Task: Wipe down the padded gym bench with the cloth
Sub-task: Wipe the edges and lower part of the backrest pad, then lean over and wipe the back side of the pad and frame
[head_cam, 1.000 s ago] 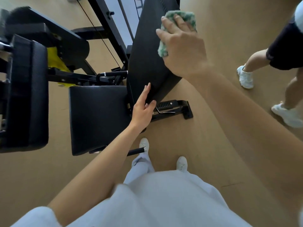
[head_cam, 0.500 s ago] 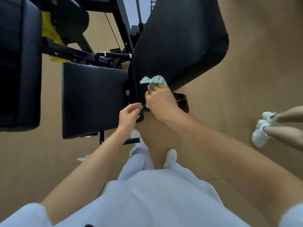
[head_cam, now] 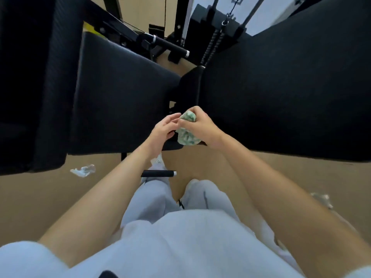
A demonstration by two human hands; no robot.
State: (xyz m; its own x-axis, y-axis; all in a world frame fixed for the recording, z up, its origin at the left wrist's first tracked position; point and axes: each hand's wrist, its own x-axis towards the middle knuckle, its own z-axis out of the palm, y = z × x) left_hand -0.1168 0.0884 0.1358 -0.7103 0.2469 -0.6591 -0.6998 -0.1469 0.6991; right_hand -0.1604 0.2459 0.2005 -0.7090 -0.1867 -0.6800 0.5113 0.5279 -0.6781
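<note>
Green-checked cloth (head_cam: pixel 187 136), soft, light, crumples easily; right hand (head_cam: pixel 203 128) grips it wadded, left hand (head_cam: pixel 163 128) loose-fingered beside; best held by the whole wad.

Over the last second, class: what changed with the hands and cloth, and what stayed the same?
The right hand carried the cloth down the back pad from top to lower end, bunching it. The left hand left the pad's edge and came beside the cloth. Unchanged: the right hand's grip; the bench.

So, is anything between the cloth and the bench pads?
Nothing visible. The right hand grips the bunched cloth at the gap between seat pad and back pad; the left hand sits beside it.
</note>
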